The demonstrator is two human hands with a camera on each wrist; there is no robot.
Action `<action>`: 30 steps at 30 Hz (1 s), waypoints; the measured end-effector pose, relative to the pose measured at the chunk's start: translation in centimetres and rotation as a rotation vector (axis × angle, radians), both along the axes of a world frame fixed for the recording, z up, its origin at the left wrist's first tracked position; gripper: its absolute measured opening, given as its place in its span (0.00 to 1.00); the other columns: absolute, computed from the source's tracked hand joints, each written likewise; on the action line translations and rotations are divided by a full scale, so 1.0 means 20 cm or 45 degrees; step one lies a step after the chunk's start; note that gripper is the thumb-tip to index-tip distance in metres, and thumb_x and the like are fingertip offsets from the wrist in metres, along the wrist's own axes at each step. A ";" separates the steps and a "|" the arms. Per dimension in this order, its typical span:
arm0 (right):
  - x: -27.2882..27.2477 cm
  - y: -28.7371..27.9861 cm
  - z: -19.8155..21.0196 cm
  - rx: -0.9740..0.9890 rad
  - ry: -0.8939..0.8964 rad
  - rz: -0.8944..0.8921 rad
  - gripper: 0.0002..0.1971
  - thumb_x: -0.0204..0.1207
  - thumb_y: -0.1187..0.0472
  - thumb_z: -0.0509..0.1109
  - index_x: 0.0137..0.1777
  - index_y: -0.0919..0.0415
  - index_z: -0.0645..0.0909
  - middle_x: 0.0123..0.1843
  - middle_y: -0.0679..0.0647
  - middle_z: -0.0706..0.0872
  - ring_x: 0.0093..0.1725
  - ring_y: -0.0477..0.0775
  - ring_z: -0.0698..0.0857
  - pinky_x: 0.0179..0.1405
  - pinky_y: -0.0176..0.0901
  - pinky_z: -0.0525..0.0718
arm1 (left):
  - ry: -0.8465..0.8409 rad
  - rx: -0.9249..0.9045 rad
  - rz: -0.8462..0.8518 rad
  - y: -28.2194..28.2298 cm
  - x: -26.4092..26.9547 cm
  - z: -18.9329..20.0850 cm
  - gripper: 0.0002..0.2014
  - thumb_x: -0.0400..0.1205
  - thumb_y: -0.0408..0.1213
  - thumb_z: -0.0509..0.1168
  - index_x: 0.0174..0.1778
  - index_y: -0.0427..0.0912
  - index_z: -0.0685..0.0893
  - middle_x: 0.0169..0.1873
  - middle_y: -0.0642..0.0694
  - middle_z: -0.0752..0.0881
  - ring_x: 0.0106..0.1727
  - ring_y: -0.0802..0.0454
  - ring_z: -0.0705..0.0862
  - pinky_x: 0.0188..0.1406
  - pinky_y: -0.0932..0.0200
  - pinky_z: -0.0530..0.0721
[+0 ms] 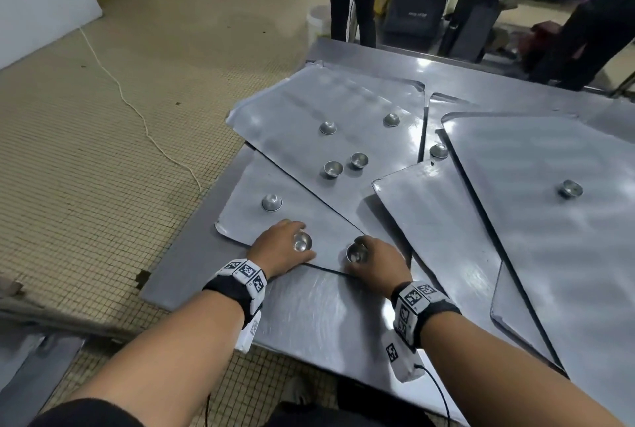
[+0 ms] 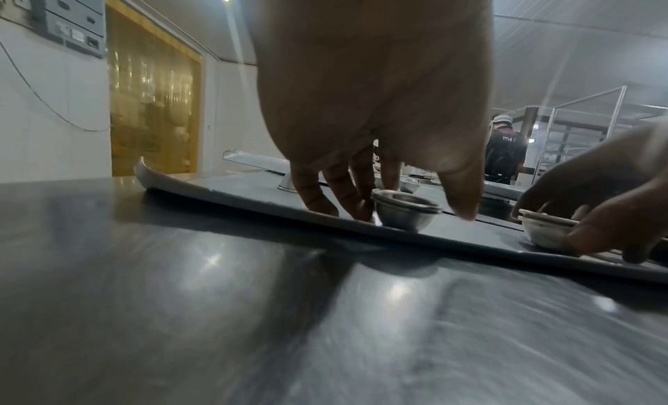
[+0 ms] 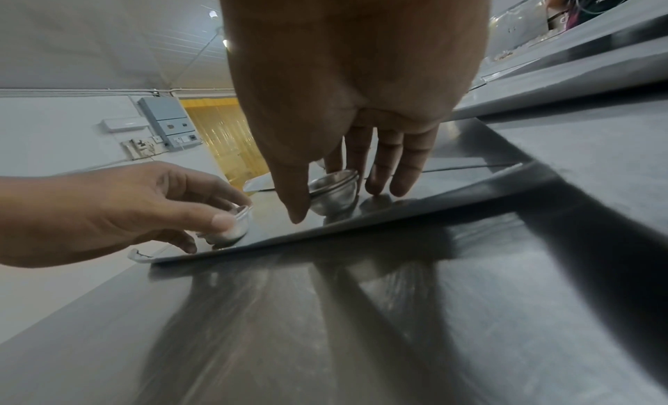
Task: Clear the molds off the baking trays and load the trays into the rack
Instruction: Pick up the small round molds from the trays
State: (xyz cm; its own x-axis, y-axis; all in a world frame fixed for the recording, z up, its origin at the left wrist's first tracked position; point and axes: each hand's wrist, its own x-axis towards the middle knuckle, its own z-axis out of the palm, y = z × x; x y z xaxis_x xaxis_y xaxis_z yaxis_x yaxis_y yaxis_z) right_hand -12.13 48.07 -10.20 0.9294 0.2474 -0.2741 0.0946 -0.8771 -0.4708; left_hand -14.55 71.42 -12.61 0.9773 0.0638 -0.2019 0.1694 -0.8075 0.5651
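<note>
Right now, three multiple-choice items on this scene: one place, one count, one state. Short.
1. The small round steel mold in the left hand and its twin in the right hand sit on: A bare table; B nearest flat grey baking tray; C floor.
2. Molds on the far-left tray overlapping it: A two; B four; C six.
3. The domed mold beyond the left hand is: A rim down; B rim up; C sideways.
B, tray lies beneath both; B, four countable; A, rounded base faces up.

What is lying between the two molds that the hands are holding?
Nothing: only bare tray lies between the left mold and the right mold, shown in the head view.
</note>
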 end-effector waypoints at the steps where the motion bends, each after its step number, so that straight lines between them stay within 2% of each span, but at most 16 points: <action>1: 0.01 0.01 0.00 0.005 -0.006 0.008 0.17 0.69 0.41 0.70 0.50 0.52 0.83 0.47 0.48 0.88 0.50 0.55 0.86 0.49 0.53 0.86 | -0.015 -0.006 0.017 0.01 0.01 0.00 0.34 0.73 0.59 0.75 0.74 0.49 0.79 0.68 0.51 0.80 0.67 0.50 0.81 0.67 0.54 0.79; 4: 0.04 0.03 0.00 0.011 -0.007 0.065 0.16 0.70 0.45 0.72 0.53 0.53 0.83 0.48 0.51 0.89 0.52 0.58 0.85 0.50 0.52 0.85 | -0.086 -0.004 0.151 0.08 0.04 0.01 0.30 0.76 0.62 0.70 0.70 0.49 0.82 0.62 0.48 0.85 0.61 0.49 0.84 0.62 0.51 0.83; 6: 0.06 0.05 -0.01 0.013 0.004 0.094 0.15 0.70 0.47 0.73 0.55 0.51 0.84 0.49 0.52 0.90 0.53 0.58 0.85 0.50 0.52 0.85 | -0.172 0.034 0.243 0.14 0.06 0.03 0.26 0.78 0.58 0.70 0.67 0.47 0.83 0.58 0.47 0.87 0.58 0.47 0.85 0.58 0.51 0.84; 9: 0.08 0.07 -0.03 0.024 0.018 0.093 0.19 0.70 0.47 0.74 0.61 0.44 0.83 0.51 0.51 0.90 0.56 0.57 0.84 0.52 0.49 0.84 | -0.245 0.053 0.319 0.23 0.12 0.07 0.21 0.79 0.51 0.71 0.66 0.46 0.84 0.59 0.46 0.86 0.58 0.44 0.85 0.57 0.50 0.84; 11: 0.08 0.08 -0.04 0.020 0.015 0.100 0.20 0.71 0.46 0.74 0.64 0.43 0.82 0.52 0.52 0.89 0.58 0.57 0.82 0.54 0.48 0.82 | -0.175 0.083 0.311 0.28 0.16 0.09 0.21 0.80 0.49 0.70 0.68 0.47 0.81 0.63 0.44 0.83 0.60 0.41 0.85 0.58 0.48 0.84; 15: 0.08 0.06 -0.08 0.059 -0.012 0.131 0.17 0.72 0.44 0.74 0.60 0.42 0.80 0.49 0.45 0.89 0.55 0.55 0.79 0.48 0.48 0.80 | 0.071 0.125 0.247 0.34 0.24 0.10 0.31 0.81 0.48 0.68 0.80 0.50 0.71 0.76 0.44 0.71 0.68 0.39 0.81 0.67 0.47 0.80; 18: 0.08 0.05 -0.11 0.108 0.015 0.126 0.18 0.69 0.42 0.75 0.59 0.39 0.79 0.46 0.39 0.88 0.54 0.50 0.77 0.48 0.46 0.80 | 0.148 0.135 0.170 0.35 0.28 0.09 0.32 0.80 0.46 0.68 0.82 0.51 0.69 0.77 0.44 0.69 0.68 0.40 0.81 0.70 0.49 0.78; 21: 0.09 0.05 -0.12 0.121 0.006 0.137 0.19 0.68 0.43 0.75 0.58 0.39 0.78 0.46 0.39 0.88 0.53 0.50 0.77 0.49 0.47 0.81 | 0.165 0.150 0.143 0.33 0.31 0.07 0.32 0.81 0.43 0.69 0.83 0.48 0.69 0.76 0.43 0.70 0.68 0.39 0.81 0.70 0.50 0.77; 26: 0.11 0.05 -0.12 0.140 -0.010 0.138 0.19 0.70 0.43 0.76 0.60 0.39 0.79 0.44 0.38 0.85 0.53 0.51 0.77 0.49 0.45 0.79 | 0.082 0.137 0.167 0.26 0.30 0.03 0.20 0.81 0.41 0.68 0.70 0.46 0.80 0.66 0.42 0.76 0.58 0.39 0.84 0.62 0.47 0.82; 30: 0.12 0.06 -0.10 0.142 -0.020 0.146 0.19 0.70 0.45 0.76 0.60 0.41 0.80 0.36 0.33 0.78 0.53 0.53 0.78 0.47 0.45 0.77 | -0.011 0.091 0.171 0.24 0.27 0.01 0.15 0.76 0.44 0.75 0.55 0.45 0.81 0.56 0.47 0.80 0.50 0.45 0.83 0.51 0.52 0.82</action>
State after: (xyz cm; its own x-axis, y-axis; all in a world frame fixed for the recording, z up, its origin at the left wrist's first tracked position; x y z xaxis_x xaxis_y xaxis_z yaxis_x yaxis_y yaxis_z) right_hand -9.80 49.27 -12.27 0.8974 0.3800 -0.2243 0.1991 -0.8024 -0.5625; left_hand -9.08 76.14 -12.32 0.9608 0.2077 -0.1839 0.2739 -0.8160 0.5091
